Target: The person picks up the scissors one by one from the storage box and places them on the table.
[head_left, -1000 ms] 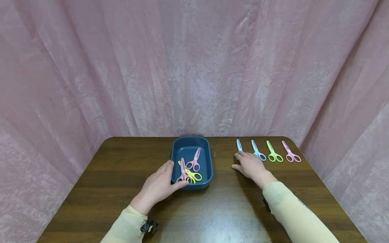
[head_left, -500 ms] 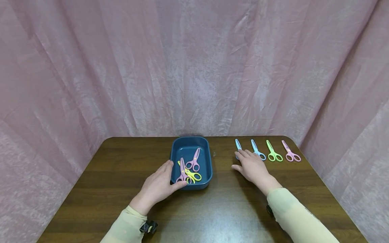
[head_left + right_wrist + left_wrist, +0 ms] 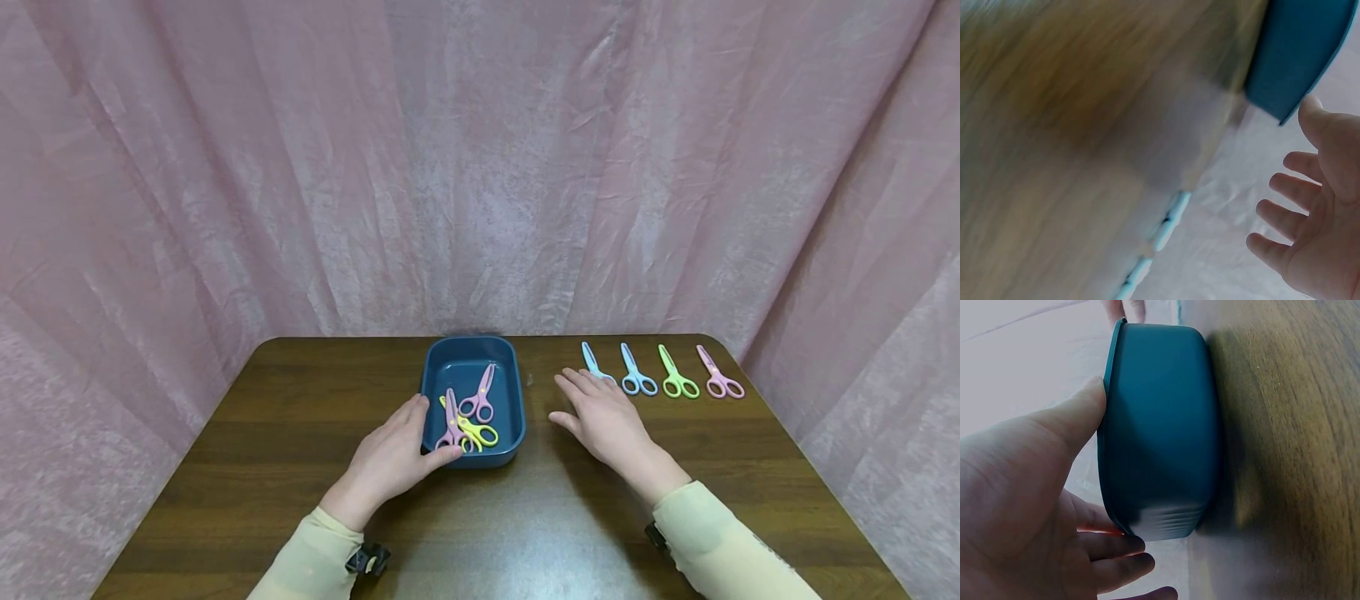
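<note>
Scissors, total: seven pairs, three in the tray and four on the table.
Tray: one dark blue, deep rectangular tray with rounded corners (image 3: 459, 377), standing on the table left of the row of four.
In the tray: two pink pairs of scissors, the upper pink pair (image 3: 482, 392) and the lower pink pair (image 3: 452, 408), plus one bright yellow pair of scissors (image 3: 470, 428) lying partly beneath the lower pink one.
Row on the table: four, side by side, tips away from the person: the first light blue pair (image 3: 591, 360), the second light blue pair (image 3: 632, 365), one lime green pair (image 3: 670, 364) and one pink pair at the far right (image 3: 709, 364).
Left hand: one hand (image 3: 390, 462) braced at the tray's near left corner, fingers extended along the side, thumb on the rim.
Right hand: one hand (image 3: 607, 421) with spread fingers, grasping nothing, between tray and row, covering part of the first light blue pair's handles from the head view.
Sleeves: two, pale green (image 3: 311, 554).
Table: one, dark brown, wood-grained (image 3: 300, 417).
Backdrop: pink velvety curtain (image 3: 480, 167).
</note>
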